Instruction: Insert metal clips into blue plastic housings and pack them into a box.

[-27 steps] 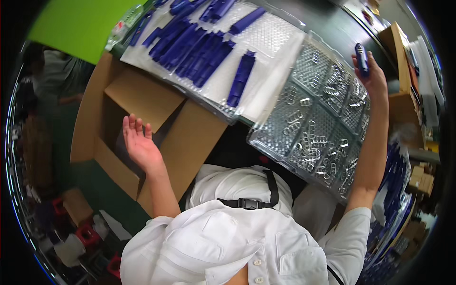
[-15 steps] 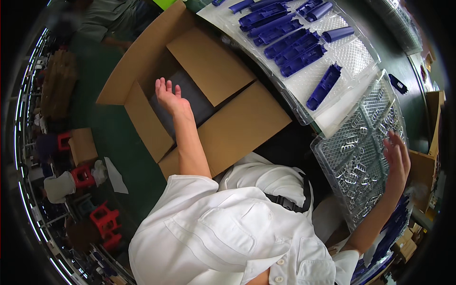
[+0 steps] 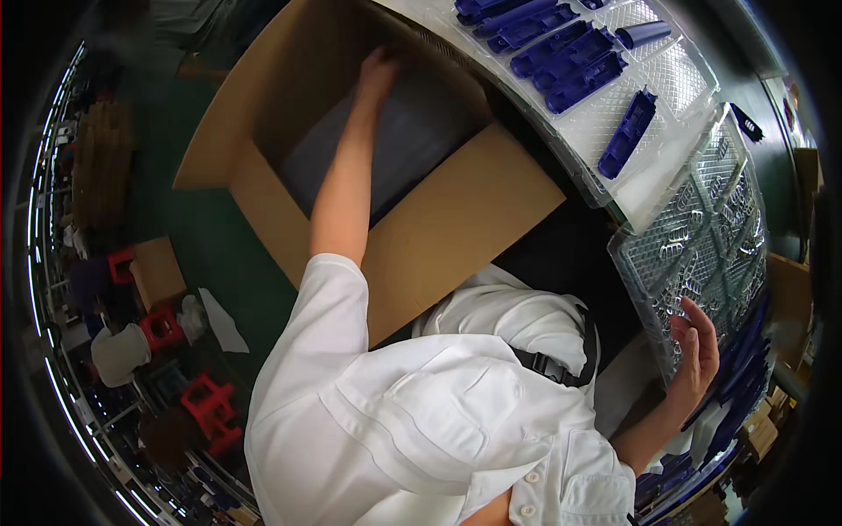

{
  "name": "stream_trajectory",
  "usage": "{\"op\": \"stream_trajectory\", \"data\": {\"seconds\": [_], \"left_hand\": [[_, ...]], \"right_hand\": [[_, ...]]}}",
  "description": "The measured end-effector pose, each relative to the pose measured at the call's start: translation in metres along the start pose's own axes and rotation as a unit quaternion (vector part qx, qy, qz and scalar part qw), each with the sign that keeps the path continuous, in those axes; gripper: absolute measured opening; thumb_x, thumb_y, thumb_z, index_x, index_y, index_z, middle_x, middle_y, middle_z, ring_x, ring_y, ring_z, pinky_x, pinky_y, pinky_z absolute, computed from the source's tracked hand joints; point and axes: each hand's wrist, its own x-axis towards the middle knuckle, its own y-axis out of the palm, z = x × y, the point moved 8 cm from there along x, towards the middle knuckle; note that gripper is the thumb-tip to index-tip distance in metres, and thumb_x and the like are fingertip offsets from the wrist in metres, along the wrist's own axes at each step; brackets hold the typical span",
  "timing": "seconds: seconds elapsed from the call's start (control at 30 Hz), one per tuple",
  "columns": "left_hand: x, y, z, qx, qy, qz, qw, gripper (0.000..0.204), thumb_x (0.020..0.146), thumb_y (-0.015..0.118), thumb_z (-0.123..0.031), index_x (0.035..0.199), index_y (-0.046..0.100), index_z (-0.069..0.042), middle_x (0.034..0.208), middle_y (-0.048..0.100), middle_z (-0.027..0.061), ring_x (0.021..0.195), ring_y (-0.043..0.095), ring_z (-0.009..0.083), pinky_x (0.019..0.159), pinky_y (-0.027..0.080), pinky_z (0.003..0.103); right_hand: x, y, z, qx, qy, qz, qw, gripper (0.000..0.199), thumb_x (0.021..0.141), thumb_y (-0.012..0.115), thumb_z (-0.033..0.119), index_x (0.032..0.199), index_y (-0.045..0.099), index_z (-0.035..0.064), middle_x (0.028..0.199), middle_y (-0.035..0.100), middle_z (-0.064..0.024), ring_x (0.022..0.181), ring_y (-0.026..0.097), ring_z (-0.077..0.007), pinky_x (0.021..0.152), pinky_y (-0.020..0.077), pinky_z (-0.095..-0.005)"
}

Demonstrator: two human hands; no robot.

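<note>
Cardboard box [image 3: 456,219] open on the floor, left hand [image 3: 377,74] reaching inside onto its grey contents [image 3: 412,140], fingers loose, right hand [image 3: 697,346] open, well right of the box, touching a clear plastic tray [image 3: 702,237]

Showing brown on the open cardboard box [image 3: 456,219], grey on the flat liner inside it [image 3: 412,140], deep blue on moulded plastic parts [image 3: 561,53], clear gridded dimpling on plastic trays [image 3: 702,237], white on the coat [image 3: 412,421].

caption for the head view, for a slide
Left hand reaches into open cardboard box; right hand touches clear tray.
</note>
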Motion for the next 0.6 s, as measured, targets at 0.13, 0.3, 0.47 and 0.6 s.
{"op": "stream_trajectory", "data": {"seconds": [0.13, 0.3, 0.47, 0.6], "left_hand": [[-0.060, -0.051, 0.093, 0.551, 0.317, 0.001, 0.772, 0.044, 0.099, 0.064, -0.027, 0.136, 0.063, -0.002, 0.125, 0.071, 0.0180, 0.114, 0.067, 0.0322, 0.096, 0.053, 0.044], [-0.103, -0.049, 0.129, 0.480, 0.264, -0.014, 0.836, 0.047, 0.100, 0.063, -0.031, 0.137, 0.061, -0.003, 0.128, 0.069, 0.0201, 0.114, 0.066, 0.0376, 0.095, 0.053, 0.048], [-0.107, -0.109, 0.108, 0.441, 0.218, -0.059, 0.869, 0.049, 0.100, 0.062, -0.035, 0.138, 0.060, -0.004, 0.130, 0.067, 0.0223, 0.113, 0.065, 0.0430, 0.095, 0.052, 0.051], [-0.097, -0.222, -0.031, 0.032, 0.154, -0.403, 0.901, 0.043, 0.095, 0.061, -0.020, 0.126, 0.063, 0.009, 0.118, 0.070, 0.0191, 0.104, 0.065, 0.0255, 0.090, 0.051, 0.039]], "right_hand": [[0.004, 0.009, -0.007, 0.024, -0.012, 0.003, 1.000, 0.038, 0.104, 0.062, 0.021, 0.135, 0.066, -0.0023, 0.129, 0.071, -0.0114, 0.108, 0.069, -0.0152, 0.095, 0.0509, -0.0287], [-0.018, 0.015, -0.017, 0.054, 0.014, -0.025, 0.998, 0.035, 0.105, 0.060, 0.013, 0.135, 0.065, -0.0031, 0.132, 0.069, -0.0118, 0.110, 0.069, -0.0162, 0.097, 0.0511, -0.0292], [-0.035, 0.017, -0.031, 0.108, 0.021, -0.033, 0.993, 0.035, 0.105, 0.058, 0.012, 0.136, 0.064, -0.0043, 0.133, 0.069, -0.0128, 0.111, 0.068, -0.0164, 0.098, 0.0500, -0.0291], [-0.061, 0.005, -0.048, 0.121, 0.026, -0.071, 0.990, 0.034, 0.105, 0.058, 0.013, 0.135, 0.064, -0.0043, 0.133, 0.069, -0.0126, 0.111, 0.068, -0.0163, 0.097, 0.0498, -0.0288]]}}
